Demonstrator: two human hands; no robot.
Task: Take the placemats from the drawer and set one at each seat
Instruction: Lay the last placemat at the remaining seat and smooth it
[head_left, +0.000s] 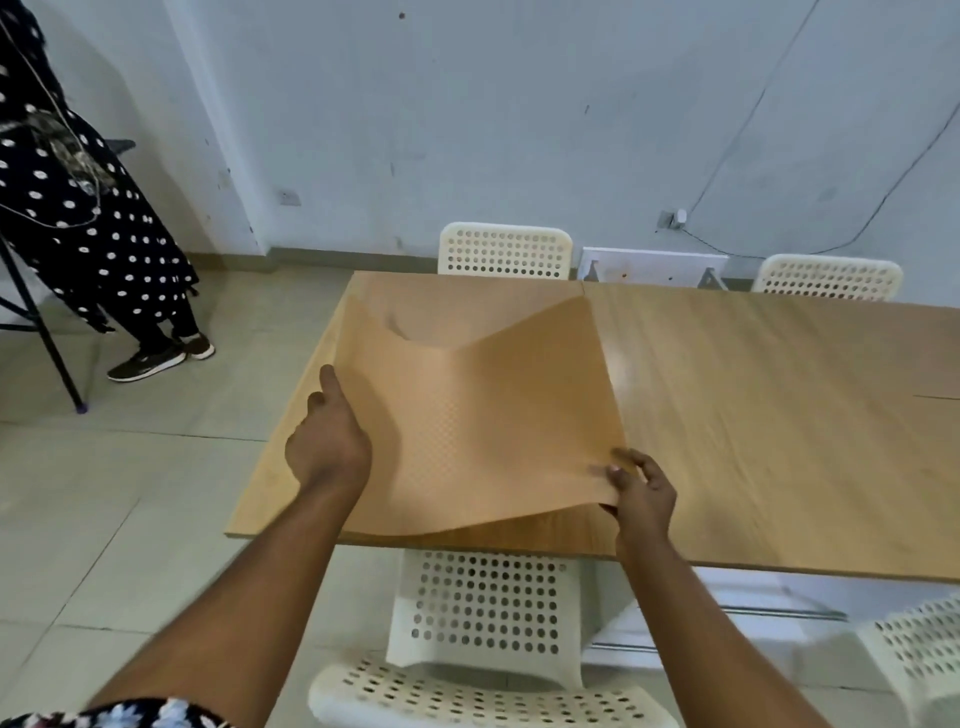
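Both arms reach out over the white chair (483, 613). The left hand (328, 441) pinches the left edge of the tan placemat (483, 415). The right hand (641, 493) pinches its near right corner. The placemat sags above the wooden table (779, 415).

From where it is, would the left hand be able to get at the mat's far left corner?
Probably yes. The left hand already rests on the mat along its left edge, and nothing lies on the table between it and that corner.

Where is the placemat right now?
Head view: the placemat is held sagging by both hands over the table's left end, above the near white chair.
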